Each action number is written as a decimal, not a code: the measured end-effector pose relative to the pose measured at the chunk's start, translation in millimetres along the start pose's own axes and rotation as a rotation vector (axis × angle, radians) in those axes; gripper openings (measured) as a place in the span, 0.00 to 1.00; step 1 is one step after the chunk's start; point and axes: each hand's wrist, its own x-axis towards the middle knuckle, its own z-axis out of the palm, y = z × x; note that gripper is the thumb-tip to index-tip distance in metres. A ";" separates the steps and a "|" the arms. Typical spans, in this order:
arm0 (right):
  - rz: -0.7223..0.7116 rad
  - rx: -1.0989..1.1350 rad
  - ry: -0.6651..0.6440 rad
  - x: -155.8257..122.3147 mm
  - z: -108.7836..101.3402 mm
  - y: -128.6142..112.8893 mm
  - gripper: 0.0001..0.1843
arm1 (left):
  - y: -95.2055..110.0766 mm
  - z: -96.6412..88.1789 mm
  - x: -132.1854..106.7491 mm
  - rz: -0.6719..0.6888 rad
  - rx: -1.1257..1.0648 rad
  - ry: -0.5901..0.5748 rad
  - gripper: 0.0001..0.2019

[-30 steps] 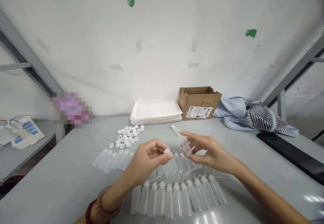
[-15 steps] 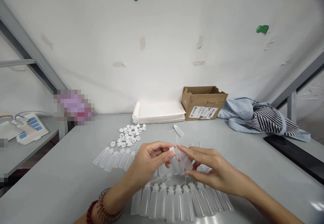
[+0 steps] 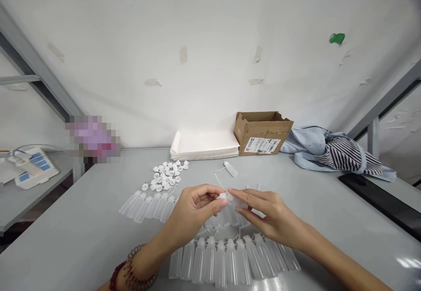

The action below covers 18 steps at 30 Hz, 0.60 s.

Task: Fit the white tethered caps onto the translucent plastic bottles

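My right hand (image 3: 267,217) grips a small translucent plastic bottle (image 3: 239,201) by its body, neck pointing left. My left hand (image 3: 194,210) pinches a small white cap (image 3: 223,196) against the bottle's neck. Both hands meet above the grey table (image 3: 82,221). Below them lies a row of several capped translucent bottles (image 3: 230,258). Another row of uncapped bottles (image 3: 146,205) lies to the left. A pile of loose white caps (image 3: 166,175) sits behind that row.
A stack of white trays (image 3: 204,145) and an open cardboard box (image 3: 262,132) stand at the table's back by the wall. Crumpled blue and striped cloth (image 3: 332,153) lies at the right, a black slab (image 3: 381,196) nearer. One loose bottle (image 3: 230,168) lies behind my hands.
My hands came together: the left brought the white cap to the neck of the bottle, and the right lowered and tilted the bottle to meet it.
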 end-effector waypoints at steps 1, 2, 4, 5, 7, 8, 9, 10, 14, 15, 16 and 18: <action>-0.022 -0.054 0.016 -0.6 1.2 2.8 0.28 | -0.5 -0.7 0.5 0.002 -0.002 0.000 0.11; -0.046 -0.114 0.028 -1.3 2.4 5.9 0.28 | -1.2 -1.3 1.1 0.004 -0.006 -0.001 0.11; -0.096 -0.240 0.035 -3.3 4.5 11.8 0.28 | -2.3 -2.1 2.5 0.004 -0.018 -0.003 0.10; -0.123 -0.301 0.032 -4.3 5.3 14.0 0.28 | -2.7 -2.1 3.1 0.002 -0.024 -0.003 0.10; -0.175 -0.403 0.024 -6.0 6.2 16.1 0.28 | -2.8 -0.9 3.9 -0.008 -0.023 -0.002 0.10; -0.195 -0.448 0.022 -6.3 6.2 15.6 0.28 | -2.4 0.0 4.0 -0.017 -0.017 0.001 0.10; -0.210 -0.493 0.024 -6.1 5.7 14.2 0.27 | -1.9 1.1 3.9 -0.027 -0.012 0.006 0.10; -0.223 -0.535 0.026 -5.5 4.8 12.0 0.26 | -1.3 2.3 3.7 -0.038 -0.008 0.011 0.10; -0.269 -0.648 0.016 0.2 -1.4 0.0 0.21 | 0.8 5.5 2.2 -0.059 -0.010 0.007 0.09; -0.275 -0.643 0.010 1.2 -2.4 -2.2 0.20 | 0.9 5.8 1.7 -0.055 -0.009 -0.008 0.09; -0.269 -0.622 0.003 1.8 -2.8 -3.7 0.20 | 0.8 6.1 1.1 -0.052 -0.008 -0.024 0.09; -0.235 -0.527 -0.005 1.2 -1.3 -4.3 0.19 | 0.0 6.4 -0.2 -0.049 -0.006 -0.046 0.08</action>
